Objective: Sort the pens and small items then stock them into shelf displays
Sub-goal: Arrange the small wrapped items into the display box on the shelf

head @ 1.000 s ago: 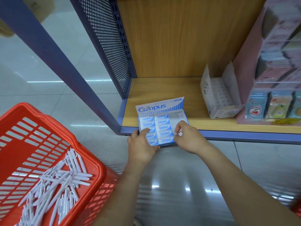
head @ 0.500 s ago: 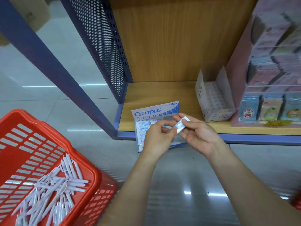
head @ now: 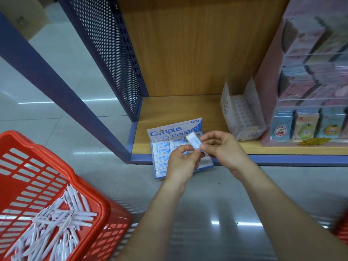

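Note:
A blue and white Campus display box (head: pixel 174 129) of wrapped erasers sits at the front edge of the wooden shelf (head: pixel 188 110), overhanging it toward me. Above the box I hold one white eraser (head: pixel 193 140). My right hand (head: pixel 220 149) pinches its right end and my left hand (head: pixel 181 162) pinches its lower end. My hands hide the box's right half. A red basket (head: pixel 56 166) at lower left holds several white pens (head: pixel 56 227).
A white open carton (head: pixel 243 117) of small items stands on the shelf to the right. A pink display rack (head: pixel 310 81) with packaged goods fills the far right. A blue perforated side panel (head: pixel 113 53) and blue post (head: pixel 56 87) bound the shelf's left side. Glossy grey floor lies below.
My hands left the box, lifted one eraser out of it and now hold it between them above the box. The view shifted slightly, with the basket nearer.

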